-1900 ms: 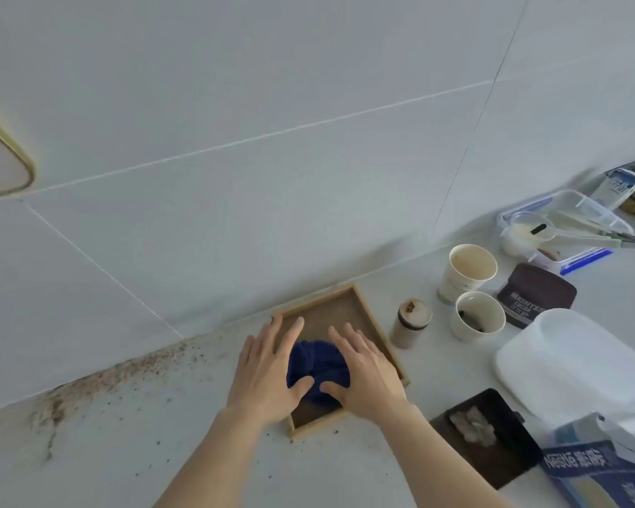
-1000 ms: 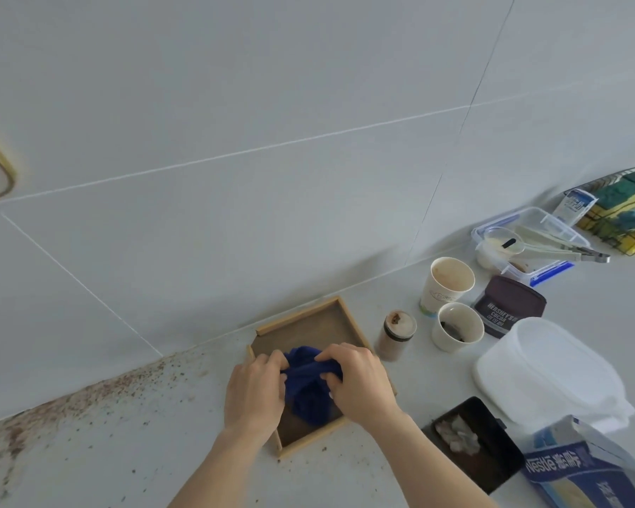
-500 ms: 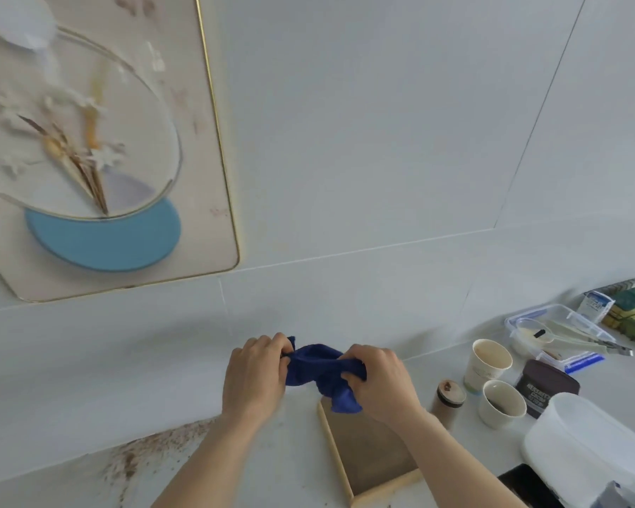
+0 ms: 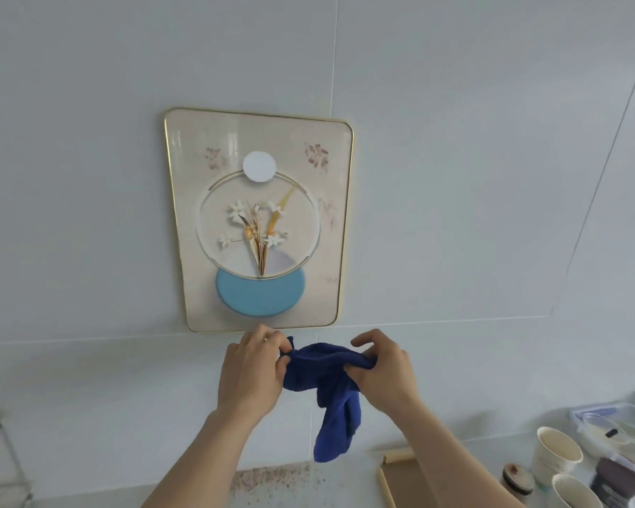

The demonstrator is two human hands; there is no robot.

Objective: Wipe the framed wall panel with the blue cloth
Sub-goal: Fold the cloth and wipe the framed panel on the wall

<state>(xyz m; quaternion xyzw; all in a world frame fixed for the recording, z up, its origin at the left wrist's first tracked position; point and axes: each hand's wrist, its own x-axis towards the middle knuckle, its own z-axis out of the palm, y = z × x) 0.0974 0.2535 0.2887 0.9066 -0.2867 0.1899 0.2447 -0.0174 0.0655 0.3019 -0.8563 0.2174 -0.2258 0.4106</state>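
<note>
Right now, from the head camera — our only view — we hold the blue cloth (image 4: 327, 383) stretched between both hands, just below the framed wall panel (image 4: 261, 221). Our left hand (image 4: 252, 372) pinches one bunched end with fingers curled closed on it, knuckles almost level with the panel's lower gilt edge. Our right hand (image 4: 385, 372) grips the other end between thumb and fingers, while its upper fingers look partly lifted off the fabric. A loose tail of cloth hangs down between our forearms toward the speckled counter (image 4: 272, 478). The cloth is not touching the panel; wiping has not begun, by our judgement.

What could go wrong from here:

- The cloth is a rumpled rope, not a pad — pressed like this, it would likely smear in a narrow band and miss the corners.
- The dangling tail could drag through the brown crumbs on the counter and carry grit onto the panel's face.
- We cannot tell how the panel is fixed to the wall; a hard upward push at its lower edge might shift it.
- Paper cups (image 4: 556, 456) stand near our right elbow, easily knocked.
</note>
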